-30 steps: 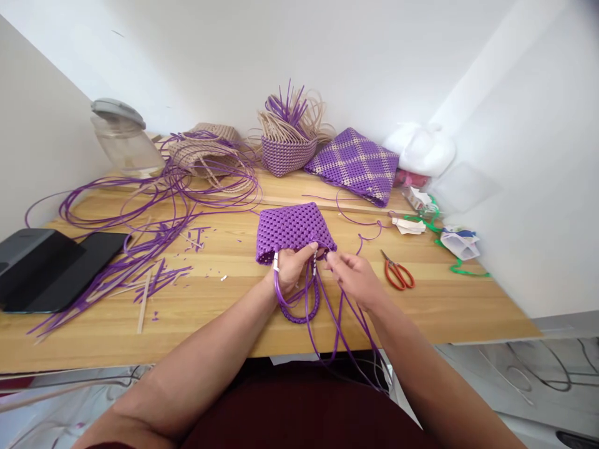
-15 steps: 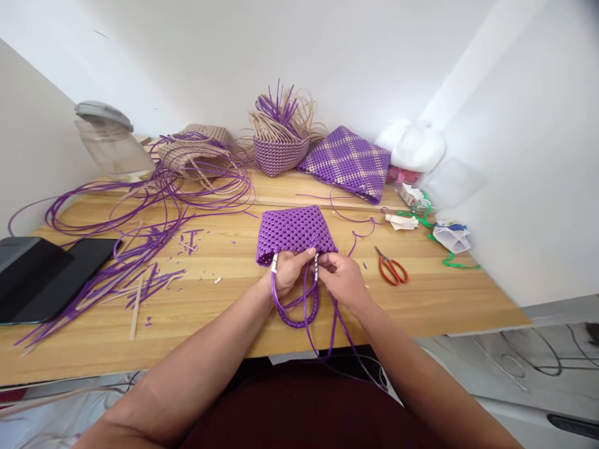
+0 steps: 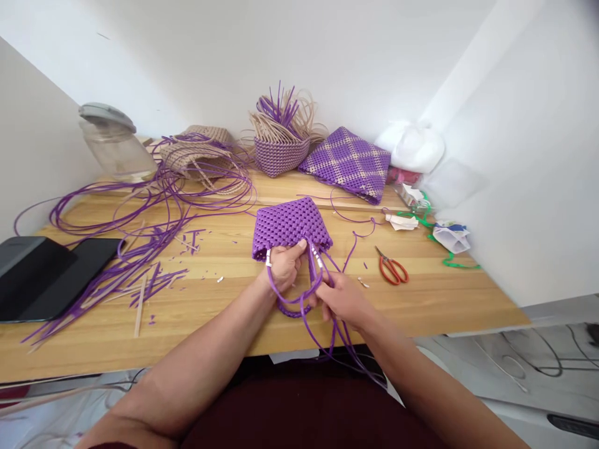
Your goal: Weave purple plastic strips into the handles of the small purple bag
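Pinching purple bag point(image 3: 286, 221) in left fingers point(image 3: 296, 252), likely bracing it; gripping purple strands point(image 3: 347, 341) this side of bag in right fingers point(image 3: 329, 295), probably controlling slack.

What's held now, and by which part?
Left hand: small purple bag, by its near edge, thumb on top. Right hand: purple strands, on the bag's near side; exact grip unclear.

Around the purple pouch point(image 3: 290, 224), passage is widest at four o'clock, over bare worktop point(image 3: 449, 305) beyond the scissors point(image 3: 387, 259). Loose purple cords point(image 3: 346, 340) obstruct five o'clock and scattered strip cuttings point(image 3: 156, 284) half past eight. Coiled strands point(image 3: 173, 181) block ten, an unfinished basket point(image 3: 281, 156) twelve, the checked bag point(image 3: 349, 163) half past one.
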Available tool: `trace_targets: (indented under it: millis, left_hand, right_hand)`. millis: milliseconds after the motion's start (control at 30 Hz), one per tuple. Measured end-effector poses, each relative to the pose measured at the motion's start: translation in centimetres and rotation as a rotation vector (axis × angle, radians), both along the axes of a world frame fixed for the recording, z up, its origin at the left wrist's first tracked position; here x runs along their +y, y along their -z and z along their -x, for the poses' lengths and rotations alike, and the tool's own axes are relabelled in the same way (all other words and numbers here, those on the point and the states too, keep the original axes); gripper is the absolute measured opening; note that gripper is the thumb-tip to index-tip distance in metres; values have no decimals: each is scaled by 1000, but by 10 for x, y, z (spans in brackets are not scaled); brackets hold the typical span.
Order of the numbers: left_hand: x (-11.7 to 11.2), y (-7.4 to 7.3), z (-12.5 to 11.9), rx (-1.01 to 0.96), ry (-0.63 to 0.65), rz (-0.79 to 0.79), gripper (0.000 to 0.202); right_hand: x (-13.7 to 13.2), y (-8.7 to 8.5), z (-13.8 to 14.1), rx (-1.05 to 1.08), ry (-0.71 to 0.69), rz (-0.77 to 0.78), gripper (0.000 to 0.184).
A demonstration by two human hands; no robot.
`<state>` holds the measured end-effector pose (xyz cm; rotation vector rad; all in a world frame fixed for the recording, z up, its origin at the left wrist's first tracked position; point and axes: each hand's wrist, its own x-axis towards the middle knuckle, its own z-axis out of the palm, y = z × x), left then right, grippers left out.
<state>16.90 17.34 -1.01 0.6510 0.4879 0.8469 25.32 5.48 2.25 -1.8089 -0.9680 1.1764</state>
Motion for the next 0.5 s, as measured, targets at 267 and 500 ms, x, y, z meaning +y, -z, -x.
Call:
trace_targets:
  millis: [267, 500]
  left_hand:
    - [-10, -10, -6, -137, -21, 67, 15]
    - [22, -38, 8, -221, -303, 305, 25]
  right_hand:
    - [-69, 6, -11, -478, -137, 256, 22]
    - [-178, 45, -30, -750, -192, 485, 28]
